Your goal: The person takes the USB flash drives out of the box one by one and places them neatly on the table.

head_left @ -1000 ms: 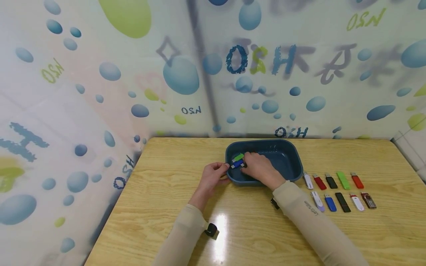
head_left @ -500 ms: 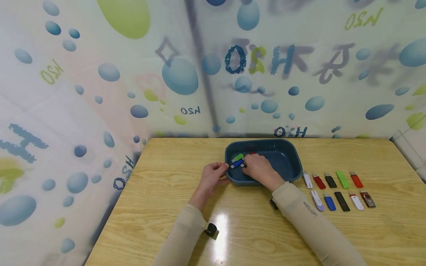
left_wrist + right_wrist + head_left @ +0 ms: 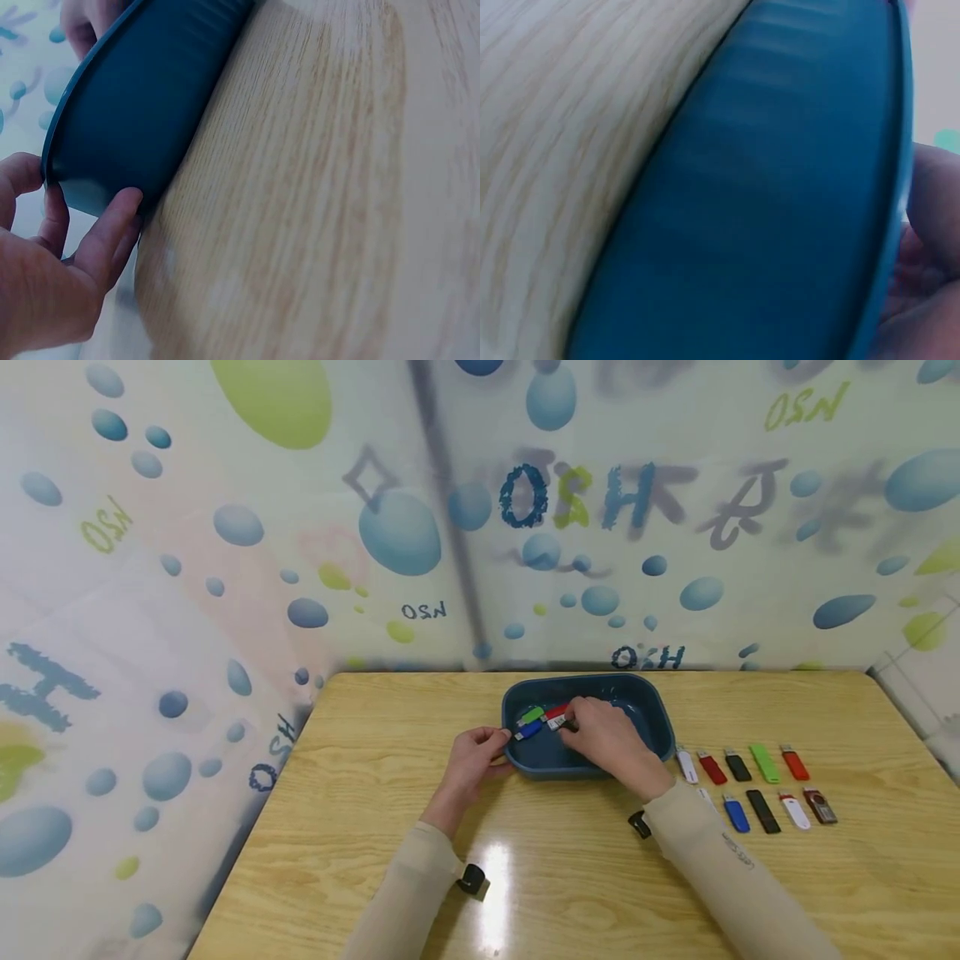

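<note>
A dark blue plastic basin (image 3: 651, 747) stands on the table. My left hand (image 3: 472, 764) grips its left end; in the left wrist view, thumb and forefinger of the left hand (image 3: 60, 277) are at the rim and other fingers touch the outer wall. My right hand (image 3: 603, 735) reaches inside, its fingertips pinching a dark USB stick (image 3: 572, 725) that they partly cover. Left of those fingertips lie a green USB stick (image 3: 531, 717), a blue USB stick (image 3: 529, 730), a red USB stick (image 3: 557, 711) and a whitish piece (image 3: 556, 722). In the right wrist view the basin wall (image 3: 765, 180) hides most of the right hand (image 3: 934, 262).
Right of the basin, several USB sticks lie in two rows, among them a bright green one (image 3: 764, 763), a black one (image 3: 763, 811) and a red one (image 3: 795, 762). The right sleeve (image 3: 720, 852) partly covers one at the near row's left end. A patterned wall covering (image 3: 480, 585) rises behind the table.
My right hand has shifted right inside the basin, uncovering the red stick and the whitish piece, with a dark stick now at its fingertips. My left hand stays at the basin's left end.
</note>
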A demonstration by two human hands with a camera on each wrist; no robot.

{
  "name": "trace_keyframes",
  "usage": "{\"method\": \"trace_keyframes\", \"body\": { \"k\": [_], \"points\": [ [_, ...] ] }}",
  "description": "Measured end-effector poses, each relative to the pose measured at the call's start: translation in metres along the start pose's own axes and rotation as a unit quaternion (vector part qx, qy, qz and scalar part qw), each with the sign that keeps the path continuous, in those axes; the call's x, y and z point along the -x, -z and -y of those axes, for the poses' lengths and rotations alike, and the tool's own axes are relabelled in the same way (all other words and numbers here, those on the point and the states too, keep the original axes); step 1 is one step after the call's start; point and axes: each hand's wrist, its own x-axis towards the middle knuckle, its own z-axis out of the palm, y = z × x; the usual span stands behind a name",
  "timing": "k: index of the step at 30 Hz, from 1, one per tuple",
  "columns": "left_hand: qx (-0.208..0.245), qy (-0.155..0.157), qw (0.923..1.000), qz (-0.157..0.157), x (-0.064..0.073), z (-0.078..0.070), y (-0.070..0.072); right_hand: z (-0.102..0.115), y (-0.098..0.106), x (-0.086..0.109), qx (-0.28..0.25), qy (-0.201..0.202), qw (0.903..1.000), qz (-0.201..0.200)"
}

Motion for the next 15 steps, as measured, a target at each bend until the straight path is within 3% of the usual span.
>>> {"method": "trace_keyframes", "body": {
  "k": [15],
  "points": [
    [-0.007,0.002,1.0,0.001,-0.002,0.0,0.0,-0.02,0.036,0.034,-0.033,0.01,0.9958,-0.085]
  ]
}}
